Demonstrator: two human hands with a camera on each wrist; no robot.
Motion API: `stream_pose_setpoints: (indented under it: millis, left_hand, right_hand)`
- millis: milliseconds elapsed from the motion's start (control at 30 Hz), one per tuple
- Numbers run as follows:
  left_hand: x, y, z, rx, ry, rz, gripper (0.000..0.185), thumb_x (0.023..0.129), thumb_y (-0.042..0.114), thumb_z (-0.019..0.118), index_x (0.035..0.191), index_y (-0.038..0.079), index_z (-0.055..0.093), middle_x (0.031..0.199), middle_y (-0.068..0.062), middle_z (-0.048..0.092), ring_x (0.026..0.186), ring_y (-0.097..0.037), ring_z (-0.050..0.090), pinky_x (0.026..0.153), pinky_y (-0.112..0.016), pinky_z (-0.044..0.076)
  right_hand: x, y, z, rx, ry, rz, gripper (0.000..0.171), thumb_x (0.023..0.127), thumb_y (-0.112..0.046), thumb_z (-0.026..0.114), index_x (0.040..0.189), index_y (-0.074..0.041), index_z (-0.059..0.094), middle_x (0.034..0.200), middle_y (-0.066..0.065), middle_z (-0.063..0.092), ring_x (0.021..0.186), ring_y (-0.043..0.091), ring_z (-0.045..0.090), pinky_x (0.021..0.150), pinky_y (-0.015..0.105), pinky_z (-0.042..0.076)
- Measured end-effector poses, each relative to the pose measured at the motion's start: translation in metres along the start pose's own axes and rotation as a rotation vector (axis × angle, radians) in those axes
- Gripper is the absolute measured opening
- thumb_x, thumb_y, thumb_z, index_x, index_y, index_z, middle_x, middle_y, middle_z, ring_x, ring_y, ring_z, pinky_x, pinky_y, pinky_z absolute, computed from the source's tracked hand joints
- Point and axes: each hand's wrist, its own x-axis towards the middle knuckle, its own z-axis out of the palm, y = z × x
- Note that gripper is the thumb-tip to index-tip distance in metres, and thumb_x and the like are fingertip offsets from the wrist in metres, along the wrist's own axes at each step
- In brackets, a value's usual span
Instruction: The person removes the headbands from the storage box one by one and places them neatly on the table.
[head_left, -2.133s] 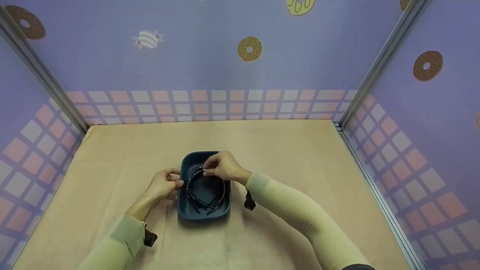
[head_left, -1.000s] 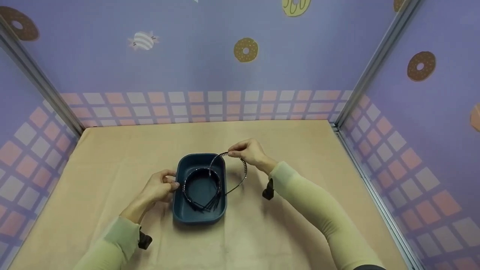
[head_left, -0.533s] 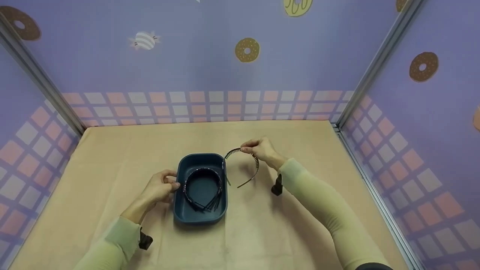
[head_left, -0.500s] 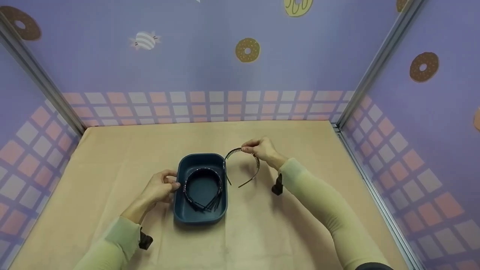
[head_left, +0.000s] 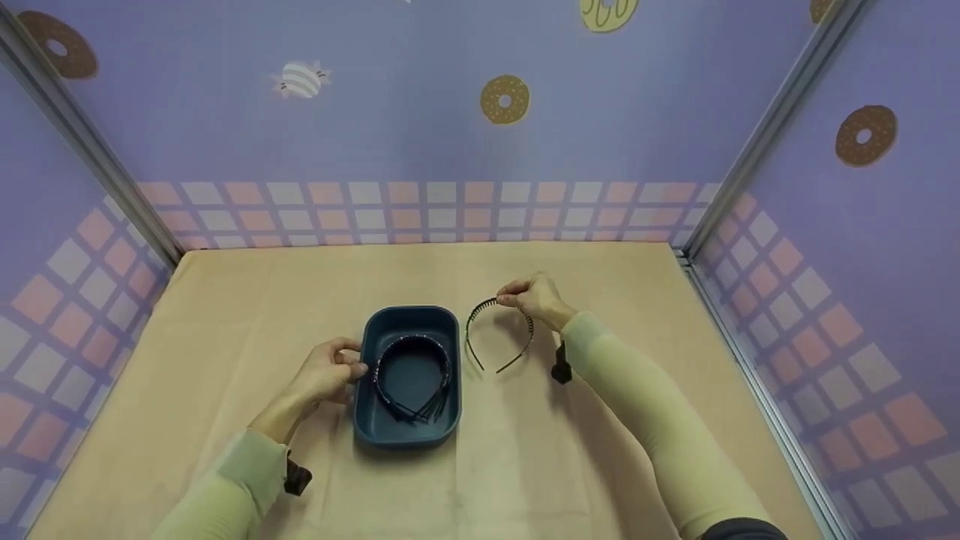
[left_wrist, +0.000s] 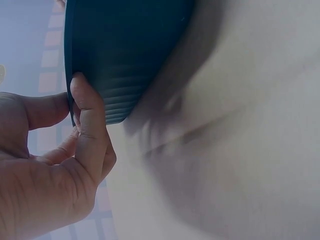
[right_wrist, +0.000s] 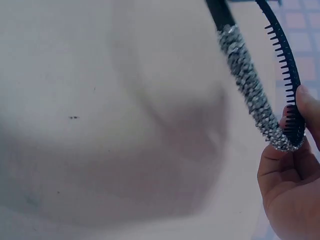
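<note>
- A curved black plastic headband with inner comb teeth and a crust of silver, glittering stones [right_wrist: 247, 82] hangs to the right of the tub, arch away from the person, both tips toward them; whether the tips touch the desk, I cannot tell.
- The right hand [head_left: 537, 296] pinches it near the top of the arch, thumb and fingers clamped on the band.
- Half a second ago the headband's left arm overlapped the tub's right edge; now a strip of cloth shows between them. I judge this piece fully separated from the others.
- The dark blue tub with rounded corners [head_left: 390, 433] stands just beside it, holding a nested bundle of dark, sparkling headbands [head_left: 411, 340], their ends gathered toward the person; how many is unclear. The bundle lies as it did, so the lift seems not to have disturbed it.
- The left hand [head_left: 328, 371] grips the tub's left rim between thumb and fingers, probably to steady it.
- Beneath is a desk covered in beige cloth [head_left: 525, 480]; behind it rises a purple wall [head_left: 405, 142] printed with doughnuts and pink and white squares.
</note>
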Motion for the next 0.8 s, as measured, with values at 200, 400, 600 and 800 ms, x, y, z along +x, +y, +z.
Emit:
stream_pose_setpoints:
  millis: [200,400,600,800]
  left_hand:
    - [0.001,-0.001,0.000,-0.005,0.006,0.011,0.048,0.105,0.002,0.068,0.150,-0.005,0.056,0.101,-0.005,0.070,0.086,-0.015,0.072,0.061,-0.032,0.064]
    - [0.001,-0.001,-0.001,-0.015,0.016,0.002,0.047,0.105,0.002,0.068,0.150,-0.004,0.056,0.101,-0.006,0.071,0.087,-0.016,0.072,0.062,-0.033,0.065]
    - [0.003,-0.001,0.000,-0.023,0.010,0.006,0.049,0.105,0.002,0.068,0.152,-0.004,0.055,0.103,-0.007,0.071,0.088,-0.016,0.072,0.063,-0.034,0.066]
    - [0.003,-0.004,0.000,-0.024,0.011,-0.004,0.051,0.105,0.003,0.069,0.153,-0.004,0.054,0.105,-0.008,0.072,0.090,-0.017,0.072,0.064,-0.034,0.066]
  right_hand:
    - [0.010,0.006,0.006,-0.022,-0.003,-0.014,0.020,0.103,-0.007,0.082,0.121,-0.001,0.086,0.133,0.020,0.081,0.123,0.030,0.080,0.108,0.042,0.066]
    - [0.018,0.008,0.013,-0.083,0.003,-0.032,0.017,0.104,-0.005,0.080,0.119,-0.003,0.087,0.131,0.018,0.082,0.122,0.029,0.077,0.093,0.026,0.063]
    - [0.023,0.018,0.019,-0.132,0.024,-0.083,0.019,0.104,0.004,0.074,0.118,-0.002,0.087,0.127,0.018,0.083,0.115,0.025,0.075,0.086,0.020,0.057]
    - [0.025,0.025,0.026,-0.155,0.026,-0.102,0.025,0.103,0.006,0.071,0.120,-0.003,0.086,0.129,0.017,0.082,0.120,0.029,0.075,0.101,0.034,0.062]
